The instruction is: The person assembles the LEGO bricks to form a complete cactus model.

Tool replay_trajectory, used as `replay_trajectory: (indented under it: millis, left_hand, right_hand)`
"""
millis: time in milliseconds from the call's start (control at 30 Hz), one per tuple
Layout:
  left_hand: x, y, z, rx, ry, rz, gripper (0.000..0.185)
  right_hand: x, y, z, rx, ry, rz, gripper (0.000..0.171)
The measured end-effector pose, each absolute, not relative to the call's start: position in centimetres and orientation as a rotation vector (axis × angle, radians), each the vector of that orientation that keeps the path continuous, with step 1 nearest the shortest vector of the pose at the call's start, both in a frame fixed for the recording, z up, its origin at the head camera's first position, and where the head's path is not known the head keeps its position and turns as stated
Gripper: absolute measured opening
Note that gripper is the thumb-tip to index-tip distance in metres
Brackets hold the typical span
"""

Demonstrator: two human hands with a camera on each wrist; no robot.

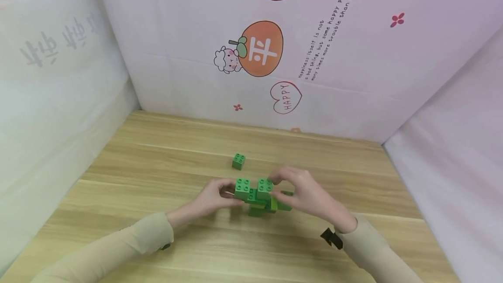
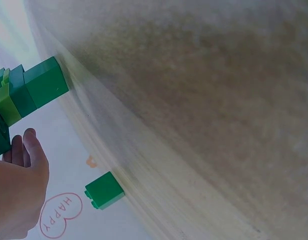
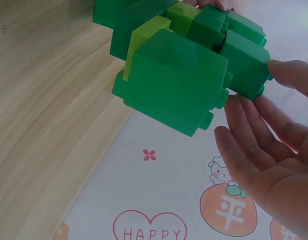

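A toy figure built of green building blocks (image 1: pixel 255 211) stands upright on the wooden table, with lighter lime pieces (image 3: pixel 144 37) between its dark green ones. Two square studded blocks top it: a left block (image 1: pixel 242 189) and a right block (image 1: pixel 264 188). My left hand (image 1: pixel 210 196) grips the figure's left end between thumb and fingers. With thumb and fingertips my right hand (image 1: pixel 305 192) pinches the right block, as the right wrist view shows closely. A larger green block (image 3: pixel 176 80) juts out on the figure's right side.
One loose green block (image 1: pixel 238 161) lies on the table (image 1: pixel 177 143) beyond the figure. A white printed cloth wall (image 1: pixel 188 77) rises at the table's back edge, and plain white sides (image 1: pixel 463 134) stand left and right.
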State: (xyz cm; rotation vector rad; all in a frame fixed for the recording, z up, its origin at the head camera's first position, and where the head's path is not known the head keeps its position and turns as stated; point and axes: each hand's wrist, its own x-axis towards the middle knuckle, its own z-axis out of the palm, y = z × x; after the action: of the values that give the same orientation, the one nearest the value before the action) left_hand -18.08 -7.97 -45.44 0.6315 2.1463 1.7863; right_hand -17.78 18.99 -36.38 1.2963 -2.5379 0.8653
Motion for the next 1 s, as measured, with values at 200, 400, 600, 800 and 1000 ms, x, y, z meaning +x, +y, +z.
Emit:
replay_trajectory:
  millis: [200, 400, 600, 800, 1000]
  left_hand:
    - [-18.02, -7.81, -45.34, 0.614, 2.131, 1.795, 0.044]
    - [-17.90, -7.81, -45.36, 0.617, 2.143, 1.792, 0.044]
    - [-17.91, -7.87, -45.42, 0.637, 2.146, 1.793, 0.042]
    - [-17.93, -7.78, -45.24, 0.633, 2.128, 1.805, 0.043]
    - [-17.92, -7.81, -45.29, 0.632, 2.121, 1.810, 0.041]
  right_hand:
    - [-17.78, 18.97, -36.59, 1.321, -2.533, 0.848, 0.029]
    - [-17.59, 18.77, -36.50, 1.334, -2.606, 0.822, 0.032]
    - [-17.47, 18.67, -36.27, 1.346, -2.623, 0.798, 0.033]
    - [-17.49, 18.53, -36.05, 1.367, -2.608, 0.814, 0.030]
    - [-17.56, 18.44, -36.07, 1.355, -2.659, 0.850, 0.029]
